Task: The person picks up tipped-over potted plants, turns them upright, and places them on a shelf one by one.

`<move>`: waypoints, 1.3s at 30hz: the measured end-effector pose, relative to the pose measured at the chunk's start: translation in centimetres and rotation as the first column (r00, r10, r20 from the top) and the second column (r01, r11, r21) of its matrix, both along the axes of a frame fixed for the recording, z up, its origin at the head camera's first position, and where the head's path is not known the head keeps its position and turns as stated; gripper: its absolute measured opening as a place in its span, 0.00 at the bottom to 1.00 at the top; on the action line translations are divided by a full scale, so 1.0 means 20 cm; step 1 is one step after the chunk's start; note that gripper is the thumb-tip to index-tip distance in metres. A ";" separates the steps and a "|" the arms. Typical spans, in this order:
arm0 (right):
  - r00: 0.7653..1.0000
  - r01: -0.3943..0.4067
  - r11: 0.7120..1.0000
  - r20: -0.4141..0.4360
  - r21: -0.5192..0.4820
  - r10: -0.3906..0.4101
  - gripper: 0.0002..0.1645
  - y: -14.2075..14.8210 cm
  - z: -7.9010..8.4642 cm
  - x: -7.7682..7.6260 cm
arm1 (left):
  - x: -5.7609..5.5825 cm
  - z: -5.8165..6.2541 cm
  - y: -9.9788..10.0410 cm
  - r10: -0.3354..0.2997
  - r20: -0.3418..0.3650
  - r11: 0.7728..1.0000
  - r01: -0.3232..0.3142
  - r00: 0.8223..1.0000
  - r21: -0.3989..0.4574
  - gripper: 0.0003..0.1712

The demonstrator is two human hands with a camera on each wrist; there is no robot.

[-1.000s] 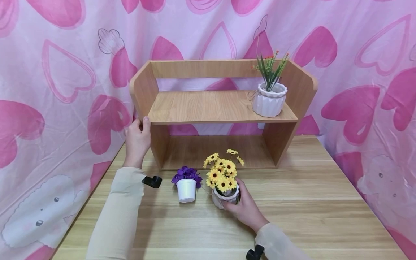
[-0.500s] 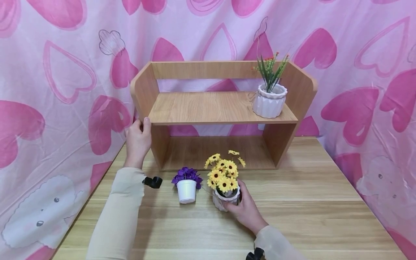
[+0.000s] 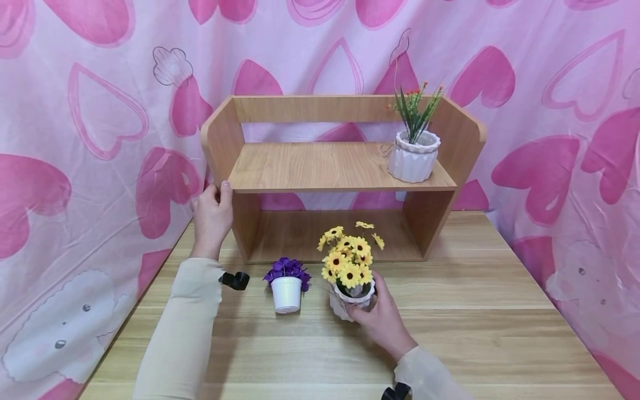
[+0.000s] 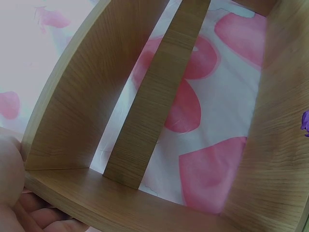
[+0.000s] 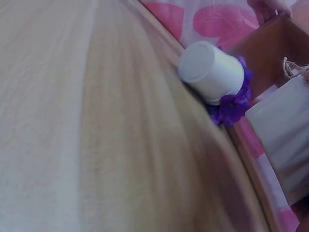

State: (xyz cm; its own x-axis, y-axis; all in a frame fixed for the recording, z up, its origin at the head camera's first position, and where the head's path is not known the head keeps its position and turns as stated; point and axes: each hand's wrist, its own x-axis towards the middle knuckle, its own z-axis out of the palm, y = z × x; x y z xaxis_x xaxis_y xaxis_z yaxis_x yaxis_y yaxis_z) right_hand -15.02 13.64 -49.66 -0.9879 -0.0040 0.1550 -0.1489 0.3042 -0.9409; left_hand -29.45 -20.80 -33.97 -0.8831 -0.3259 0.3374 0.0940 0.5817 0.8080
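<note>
My left hand (image 3: 212, 219) grips the front edge of the left side panel of a wooden two-tier shelf (image 3: 345, 189), around middle-board height. In the left wrist view, curled fingers (image 4: 53, 220) show under the panel's edge. My right hand (image 3: 382, 319) holds a white fluted flowerpot (image 3: 345, 308) by its right side, thumb in front. Yellow daisy-like flowers (image 3: 350, 266) with dark centres fill this pot, in front of the lower shelf opening. In the right wrist view the pot's pale wall (image 5: 285, 135) stands at the right edge, a twine bow at its rim.
A small white pot (image 3: 287, 294) of purple flowers stands left of the yellow ones on the wooden table (image 3: 475, 333). On the upper board's right end sits another white pot (image 3: 413, 158) with grassy, orange-tipped stems. A pink heart-patterned curtain (image 3: 540, 183) hangs behind and beside.
My right hand and the yellow-flower pot have shifted slightly right, and the flowers have risen a little. The left hand keeps its grip on the shelf panel.
</note>
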 end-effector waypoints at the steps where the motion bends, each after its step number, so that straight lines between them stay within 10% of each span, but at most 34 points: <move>1: 1.000 0.002 1.000 -0.003 0.005 -0.002 0.55 0.00 0.01 0.00 | 0.00 0.00 0.00 0.001 -0.004 1.000 -0.001 1.000 -0.003 0.35; 39: 0.959 -0.017 1.000 -0.282 0.018 0.021 0.48 0.05 0.78 -0.19 | -0.01 0.00 -0.02 -0.014 0.040 1.000 0.013 0.999 0.023 0.37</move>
State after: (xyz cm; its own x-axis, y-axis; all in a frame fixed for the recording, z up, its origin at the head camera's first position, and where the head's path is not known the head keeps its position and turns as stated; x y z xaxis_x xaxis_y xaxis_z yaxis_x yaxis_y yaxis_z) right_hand -18.86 14.64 -34.06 -0.9039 -0.0271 0.4269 -0.4133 0.3127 -0.8552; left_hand -29.73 -21.14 -33.96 -0.9002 -0.3212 0.2940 0.0686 0.5621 0.8243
